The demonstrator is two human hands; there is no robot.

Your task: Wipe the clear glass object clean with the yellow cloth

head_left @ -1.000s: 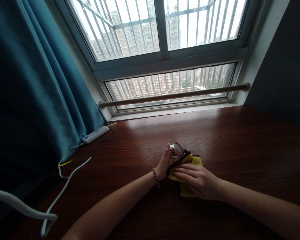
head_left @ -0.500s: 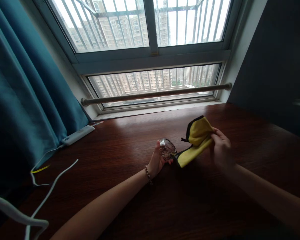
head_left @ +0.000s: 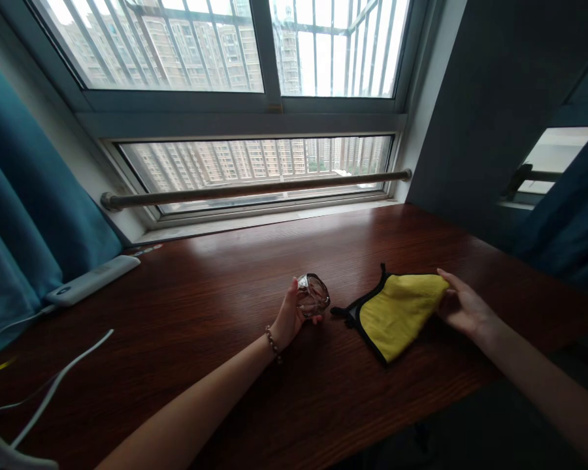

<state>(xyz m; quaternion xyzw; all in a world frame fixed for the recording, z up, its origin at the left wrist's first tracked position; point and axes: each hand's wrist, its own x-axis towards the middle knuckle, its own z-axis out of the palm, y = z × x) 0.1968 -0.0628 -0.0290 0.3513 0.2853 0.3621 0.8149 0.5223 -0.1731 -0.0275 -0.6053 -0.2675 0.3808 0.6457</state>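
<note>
My left hand (head_left: 291, 316) is wrapped round a clear glass cup (head_left: 313, 295), tilted so that its mouth faces right. A beaded bracelet (head_left: 273, 344) circles that wrist. To the right, my right hand (head_left: 463, 305) pinches the right corner of a yellow cloth (head_left: 404, 310) with black edging. The cloth is spread out just above or on the tabletop; I cannot tell which. A black loop at its left corner points toward the cup, with a small gap between them.
The brown wooden table (head_left: 215, 274) runs up to a window with a metal rail (head_left: 255, 190). A white power strip (head_left: 93, 281) lies at the left beside a blue curtain (head_left: 34, 215). White cables (head_left: 61, 378) cross the table's left side.
My right hand has moved right, away from the cup, and the folded, bunched cloth has opened out flatter. My left hand still holds the cup. The view has turned to the right.
</note>
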